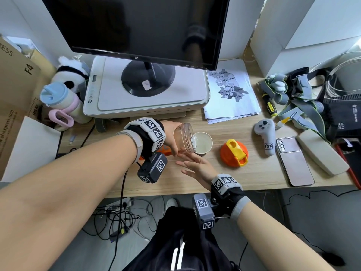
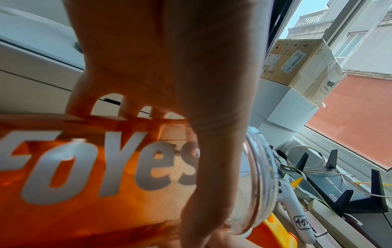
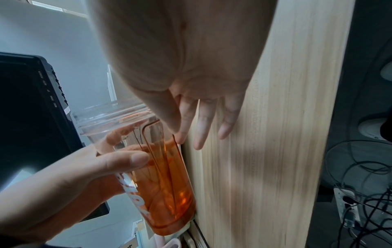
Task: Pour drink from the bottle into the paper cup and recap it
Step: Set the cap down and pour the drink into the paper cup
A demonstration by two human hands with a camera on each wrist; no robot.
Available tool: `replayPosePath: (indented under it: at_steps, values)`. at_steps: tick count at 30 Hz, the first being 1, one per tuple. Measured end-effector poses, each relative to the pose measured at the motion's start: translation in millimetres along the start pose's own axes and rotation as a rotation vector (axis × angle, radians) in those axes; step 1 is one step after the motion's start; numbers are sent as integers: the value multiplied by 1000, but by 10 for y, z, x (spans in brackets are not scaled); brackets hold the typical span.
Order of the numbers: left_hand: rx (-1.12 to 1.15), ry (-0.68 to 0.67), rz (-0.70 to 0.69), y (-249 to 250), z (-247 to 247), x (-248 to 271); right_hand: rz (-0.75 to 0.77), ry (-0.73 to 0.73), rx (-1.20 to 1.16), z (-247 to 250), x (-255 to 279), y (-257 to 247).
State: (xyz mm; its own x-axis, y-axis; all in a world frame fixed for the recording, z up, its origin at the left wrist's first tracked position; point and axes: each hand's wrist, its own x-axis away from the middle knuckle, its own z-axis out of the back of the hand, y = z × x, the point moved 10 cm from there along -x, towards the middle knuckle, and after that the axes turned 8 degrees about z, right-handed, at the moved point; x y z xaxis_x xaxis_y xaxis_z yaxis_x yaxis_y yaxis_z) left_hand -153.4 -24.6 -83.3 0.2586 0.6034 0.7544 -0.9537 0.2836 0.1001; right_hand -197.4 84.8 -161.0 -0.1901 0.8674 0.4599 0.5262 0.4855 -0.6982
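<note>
- At the paper cup (image 1: pixel 203 143), front of the desk (image 1: pixel 244 173): left hand (image 1: pixel 170 134), fingers and thumb curled round the barrel of the bottle (image 1: pixel 184 138), thumb on the near side.
- Bottle: clear with an orange tint, uncapped, tipped nearly level, its wide mouth over the cup's left rim; base pointed away from the cup, to its left.
- Right hand (image 1: pixel 197 166): just nearer the viewer than the cup, under the bottle's neck; fingers straight and spread, holding nothing. One fingertip lay at the bottle's wall; contact could not be told.
- Cup: upright, pale liquid visible inside; level unclear.
- Cap (image 1: pixel 234 152): orange with yellow flip lid, on the desk just right of the cup, apart from both hands.
- Step, as judged: the pour, under way or near its end.
- Next move, as judged: bring the bottle upright without dripping, then have the free right hand fetch the cap, seat it square and screw it down.
</note>
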Motion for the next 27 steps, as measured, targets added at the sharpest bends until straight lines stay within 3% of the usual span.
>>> replayPosePath:
  at_steps: [27]
  values:
    - [-65, -26, 14, 24, 27, -21, -20, -13, -55, -23, -11, 23]
